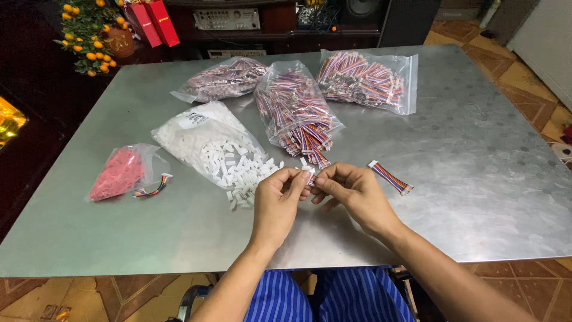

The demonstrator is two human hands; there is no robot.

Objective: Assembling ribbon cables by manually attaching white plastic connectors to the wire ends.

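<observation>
Wire lead (311,176) pinched between left hand (277,200) and right hand (351,191) | finished lead (390,177) just right | white connectors (244,170) spilled left on bench (476,179)

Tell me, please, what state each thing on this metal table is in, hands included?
left hand: pinching a small white connector at its fingertips
right hand: pinching the striped wire piece that meets the left hand
finished cable: lying flat, apart from the hands
bag of white connectors: open, pieces spilled out
middle wire bag: open, wires poking out
far right wire bag: lying flat
red bag: lying flat
</observation>
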